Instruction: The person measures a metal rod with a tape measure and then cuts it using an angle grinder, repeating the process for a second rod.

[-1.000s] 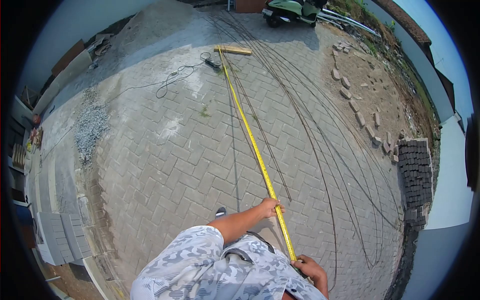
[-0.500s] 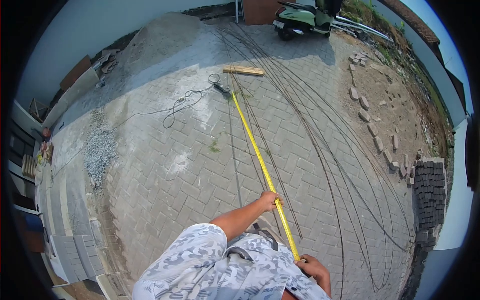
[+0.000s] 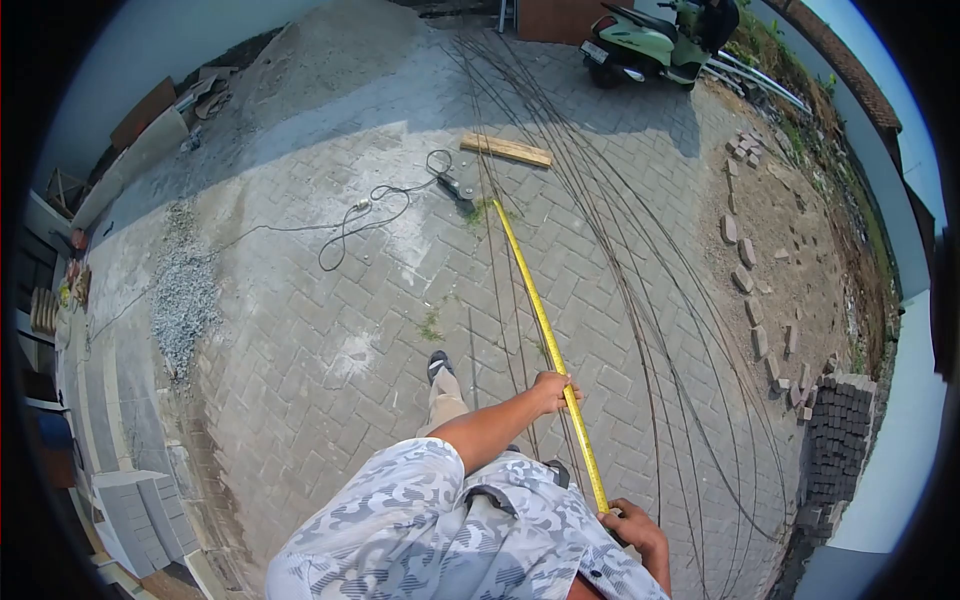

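Observation:
A yellow tape measure (image 3: 536, 305) stretches its blade from near my waist out over the paving, its far end close to the corded power tool. My left hand (image 3: 553, 392) is closed around the blade partway along. At the near end my right hand (image 3: 632, 525) grips the tape by my waist; whether a case sits in the palm is hidden. Long thin steel bars (image 3: 640, 270) lie on the ground to the right of the tape, and a few run beneath it. The power tool (image 3: 455, 188) with its black cable rests on the paving ahead.
Beyond the tool lies a wooden plank (image 3: 506, 150). A scooter (image 3: 655, 42) is parked at the back. Gravel (image 3: 185, 315) and a sand pile (image 3: 330, 45) are on the left. Stacked paving blocks (image 3: 838, 440) and loose bricks (image 3: 745, 252) line the right side.
My left foot has come into view on the paving. The tape's far end, the plank and the scooter appear shifted right in view. Both hands keep their hold on the tape.

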Demonstrator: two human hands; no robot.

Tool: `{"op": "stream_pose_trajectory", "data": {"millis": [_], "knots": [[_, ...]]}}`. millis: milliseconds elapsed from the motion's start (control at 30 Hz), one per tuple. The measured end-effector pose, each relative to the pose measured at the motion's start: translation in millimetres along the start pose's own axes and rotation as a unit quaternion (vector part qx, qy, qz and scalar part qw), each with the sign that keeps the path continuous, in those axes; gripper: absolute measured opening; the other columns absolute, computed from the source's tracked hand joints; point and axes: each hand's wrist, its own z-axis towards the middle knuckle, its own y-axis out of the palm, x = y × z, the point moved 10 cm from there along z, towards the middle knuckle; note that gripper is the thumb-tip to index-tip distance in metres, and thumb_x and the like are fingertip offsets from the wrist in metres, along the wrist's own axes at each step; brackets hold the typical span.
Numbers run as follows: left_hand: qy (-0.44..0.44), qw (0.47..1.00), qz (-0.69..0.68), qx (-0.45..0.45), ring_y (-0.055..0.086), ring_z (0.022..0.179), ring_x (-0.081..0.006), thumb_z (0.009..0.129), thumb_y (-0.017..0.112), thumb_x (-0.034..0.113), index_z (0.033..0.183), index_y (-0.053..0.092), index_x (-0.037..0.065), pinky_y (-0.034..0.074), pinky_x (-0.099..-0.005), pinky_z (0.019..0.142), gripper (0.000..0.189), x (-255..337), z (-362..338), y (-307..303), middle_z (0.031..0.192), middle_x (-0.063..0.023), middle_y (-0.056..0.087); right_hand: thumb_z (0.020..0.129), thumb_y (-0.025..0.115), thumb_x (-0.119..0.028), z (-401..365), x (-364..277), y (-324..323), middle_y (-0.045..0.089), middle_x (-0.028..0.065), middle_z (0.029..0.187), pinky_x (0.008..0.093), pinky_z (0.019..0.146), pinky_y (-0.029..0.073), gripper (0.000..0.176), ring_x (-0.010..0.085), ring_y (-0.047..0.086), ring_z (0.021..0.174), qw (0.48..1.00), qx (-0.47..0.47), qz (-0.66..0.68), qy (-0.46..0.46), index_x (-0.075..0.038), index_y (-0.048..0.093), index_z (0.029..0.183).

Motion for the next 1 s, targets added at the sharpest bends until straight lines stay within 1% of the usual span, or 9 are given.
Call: {"op": "stream_pose_trajectory", "data": {"millis": [167, 233, 367, 467, 600, 700, 767, 900, 1000], "knots": [[0.014, 1.0, 0.01, -0.002, 0.073, 0.085, -0.0344, 0.104, 0.057, 0.019, 0.118, 0.057, -0.001, 0.063, -0.0497, 0.073, 0.024, 127.7, -32.2, -13.3, 0.104, -0.0186, 0.068, 0.081, 0.077, -0.043, 26.6, -135.2, -7.7, 0.07, 0.0256, 0.111, 0.0385, 0.082, 0.054, 0.075, 0.0312, 0.07, 0.095, 1.0, 0.012, 0.014, -0.024, -0.003, 0.055, 0.14], [0.013, 0.999, 0.037, -0.026, 0.073, 0.091, -0.0329, 0.103, 0.06, 0.022, 0.119, 0.058, 0.0, 0.063, -0.0487, 0.08, 0.027, 172.0, -43.5, -16.5, 0.11, -0.0177, 0.069, 0.081, 0.077, -0.043, 31.5, -199.2, -14.0, 0.069, 0.025, 0.109, 0.0387, 0.082, 0.054, 0.077, 0.031, 0.07, 0.094, 0.999, 0.012, 0.005, -0.044, -0.004, 0.052, 0.143], [0.006, 0.99, 0.114, -0.081, 0.073, 0.094, -0.0279, 0.101, 0.066, 0.028, 0.121, 0.061, 0.004, 0.061, -0.0437, 0.086, 0.032, 233.3, -48.3, -26.3, 0.114, -0.015, 0.07, 0.081, 0.076, -0.042, 49.8, -309.5, -29.7, 0.069, 0.023, 0.104, 0.0393, 0.082, 0.053, 0.079, 0.0307, 0.069, 0.093, 0.996, 0.039, -0.006, -0.082, -0.005, 0.049, 0.145], [-0.001, 0.966, 0.215, -0.141, 0.073, 0.096, -0.0301, 0.097, 0.071, 0.035, 0.114, 0.064, 0.003, 0.058, -0.0458, 0.089, 0.036, 275.5, -59.3, -23.9, 0.111, -0.0148, 0.07, 0.081, 0.076, -0.043, 81.0, -370.1, -40.6, 0.068, 0.0239, 0.103, 0.04, 0.082, 0.053, 0.081, 0.0323, 0.068, 0.093, 0.991, 0.05, -0.003, -0.128, -0.005, 0.047, 0.146], [-0.004, 0.935, 0.302, -0.184, 0.07, 0.105, -0.0258, 0.091, 0.077, 0.043, 0.132, 0.059, 0.003, 0.054, -0.0397, 0.094, 0.061, 340.0, -72.5, -34.1, 0.12, -0.0123, 0.068, 0.08, 0.077, -0.043, 122.5, -465.7, -61.3, 0.067, 0.0266, 0.107, 0.0413, 0.086, 0.053, 0.083, 0.0338, 0.067, 0.095, 0.982, 0.064, 0.004, -0.18, -0.004, 0.047, 0.146], [0.044, 0.955, 0.273, -0.111, 0.068, 0.107, -0.0251, 0.091, 0.076, 0.044, 0.139, 0.055, 0.003, 0.053, -0.0395, 0.096, 0.066, 420.0, -73.5, -89.1, 0.123, -0.0119, 0.068, 0.079, 0.077, -0.044, 166.9, -538.6, -76.9, 0.067, 0.0277, 0.111, 0.0424, 0.087, 0.053, 0.085, 0.0351, 0.068, 0.097, 0.973, 0.043, 0.006, -0.227, -0.005, 0.046, 0.148], [0.062, 0.957, 0.285, -0.016, 0.067, 0.113, -0.0246, 0.095, 0.073, 0.04, 0.145, 0.047, 0.001, 0.054, -0.0389, 0.097, 0.069, 482.1, -82.0, -142.8, 0.129, -0.0147, 0.066, 0.079, 0.077, -0.045, 187.6, -586.5, -84.8, 0.067, 0.0278, 0.111, 0.0433, 0.087, 0.053, 0.085, 0.0364, 0.068, 0.098, 0.961, 0.045, -0.007, -0.274, -0.005, 0.045, 0.148], [0.122, 0.969, 0.199, 0.079, 0.068, 0.107, -0.0232, 0.094, 0.073, 0.041, 0.141, 0.051, 0.002, 0.054, -0.0401, 0.092, 0.065, 593.0, -119.7, -224.3, 0.126, -0.0114, 0.067, 0.081, 0.075, -0.05, 204.8, -690.9, -99.4, 0.067, 0.0275, 0.11, 0.0447, 0.09, 0.053, 0.083, 0.0394, 0.068, 0.102, 0.96, 0.009, -0.04, -0.276, -0.007, 0.046, 0.147], [0.177, 0.961, 0.157, 0.141, 0.068, 0.105, -0.0235, 0.095, 0.072, 0.04, 0.137, 0.054, 0.002, 0.054, -0.0392, 0.091, 0.059, 652.0, -143.1, -263.3, 0.121, -0.0112, 0.068, 0.082, 0.075, -0.053, 223.6, -757.7, -100.4, 0.066, 0.0241, 0.112, 0.0433, 0.091, 0.051, 0.081, 0.0356, 0.065, 0.103, 0.949, -0.011, -0.052, -0.31, -0.009, 0.05, 0.145]]}}
